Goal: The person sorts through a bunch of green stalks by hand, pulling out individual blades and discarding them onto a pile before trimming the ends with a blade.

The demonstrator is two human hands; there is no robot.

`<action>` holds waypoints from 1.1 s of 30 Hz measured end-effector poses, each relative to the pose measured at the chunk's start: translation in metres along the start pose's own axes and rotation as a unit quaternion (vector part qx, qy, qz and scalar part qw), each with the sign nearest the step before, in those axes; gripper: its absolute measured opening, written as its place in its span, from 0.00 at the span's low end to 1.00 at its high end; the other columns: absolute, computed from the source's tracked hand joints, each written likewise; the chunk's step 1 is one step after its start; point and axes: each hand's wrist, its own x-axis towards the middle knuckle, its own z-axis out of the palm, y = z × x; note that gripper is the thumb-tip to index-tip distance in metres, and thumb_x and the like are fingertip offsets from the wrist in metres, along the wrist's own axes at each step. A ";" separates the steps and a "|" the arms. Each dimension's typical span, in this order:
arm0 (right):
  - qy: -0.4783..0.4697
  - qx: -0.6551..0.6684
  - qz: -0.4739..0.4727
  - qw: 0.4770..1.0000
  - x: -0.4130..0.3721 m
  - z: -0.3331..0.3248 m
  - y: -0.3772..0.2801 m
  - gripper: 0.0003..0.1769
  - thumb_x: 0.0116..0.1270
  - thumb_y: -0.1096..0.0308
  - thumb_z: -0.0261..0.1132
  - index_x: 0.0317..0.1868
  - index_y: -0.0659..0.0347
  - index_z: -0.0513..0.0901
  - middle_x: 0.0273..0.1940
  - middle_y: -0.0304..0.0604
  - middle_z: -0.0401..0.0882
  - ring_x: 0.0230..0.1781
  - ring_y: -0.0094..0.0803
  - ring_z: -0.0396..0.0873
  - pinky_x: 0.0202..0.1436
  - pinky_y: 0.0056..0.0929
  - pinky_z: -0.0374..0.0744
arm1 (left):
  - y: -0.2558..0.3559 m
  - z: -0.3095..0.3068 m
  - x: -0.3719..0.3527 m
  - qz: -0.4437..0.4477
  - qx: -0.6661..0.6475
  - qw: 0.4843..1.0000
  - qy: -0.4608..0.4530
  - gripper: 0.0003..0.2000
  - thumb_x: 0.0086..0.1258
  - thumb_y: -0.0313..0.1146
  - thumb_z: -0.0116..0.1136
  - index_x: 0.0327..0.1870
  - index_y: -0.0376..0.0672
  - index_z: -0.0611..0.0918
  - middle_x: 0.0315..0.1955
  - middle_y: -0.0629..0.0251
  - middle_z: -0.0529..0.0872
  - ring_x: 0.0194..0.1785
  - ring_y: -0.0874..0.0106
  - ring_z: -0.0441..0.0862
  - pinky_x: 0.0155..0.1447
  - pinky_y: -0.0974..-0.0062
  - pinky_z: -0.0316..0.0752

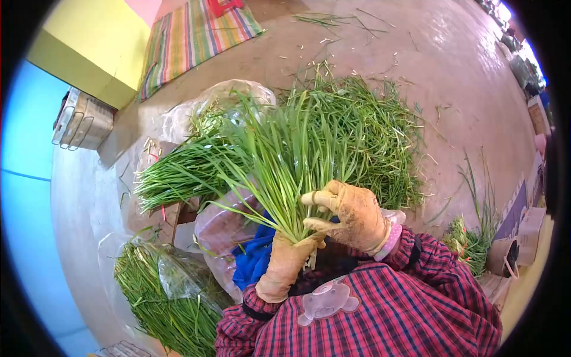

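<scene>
A bunch of garlic chives (285, 172), long and green with pale lower stems, stands upright in front of my chest, its leaves fanning out at the top. My left hand (288, 259), in a soiled yellowish glove, is closed around the base of the stems. To the right, my gloved right hand (351, 215) has its thumb and forefinger apart, their tips at the edge of the bunch; I see nothing held between them. A large loose heap of chives (375, 131) lies behind on the floor. At the left rests a neater pile of chives (184, 172).
Lower left, more greens lie in a clear plastic bag (178, 276). Small bundles (470, 247) sit at the right near a brown container (501, 257). A striped mat (196, 38) and a crate (89, 122) are at the upper left. Scraps litter the floor (452, 71).
</scene>
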 end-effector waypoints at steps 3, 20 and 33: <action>0.003 -0.031 -0.031 0.999 0.002 0.003 -0.005 0.23 0.56 0.55 0.72 0.49 0.55 0.81 0.36 0.43 0.78 0.36 0.43 0.80 0.38 0.38 0.79 | -0.011 -0.002 0.001 0.015 0.006 1.000 -0.015 0.11 0.65 0.22 0.63 0.47 0.38 0.79 0.34 0.69 0.84 0.32 0.79 0.81 0.36 0.81 0.78; 0.040 -0.017 -0.001 0.999 0.010 0.022 0.012 0.06 0.61 0.63 0.65 0.34 0.54 0.79 0.30 0.43 0.77 0.33 0.44 0.80 0.35 0.40 0.78 | -0.013 0.001 0.004 0.013 -0.014 1.000 -0.016 0.20 0.63 0.18 0.62 0.56 0.38 0.73 0.40 0.65 0.84 0.33 0.76 0.82 0.35 0.79 0.79; 0.459 -0.016 0.146 0.876 0.015 -0.100 0.116 0.07 0.70 0.66 0.64 0.39 0.61 0.83 0.29 0.31 0.77 0.29 0.19 0.72 0.35 0.22 0.74 | -0.010 -0.006 0.004 -0.017 -0.062 0.998 -0.014 0.14 0.64 0.21 0.64 0.51 0.35 0.77 0.34 0.63 0.85 0.29 0.75 0.82 0.35 0.79 0.78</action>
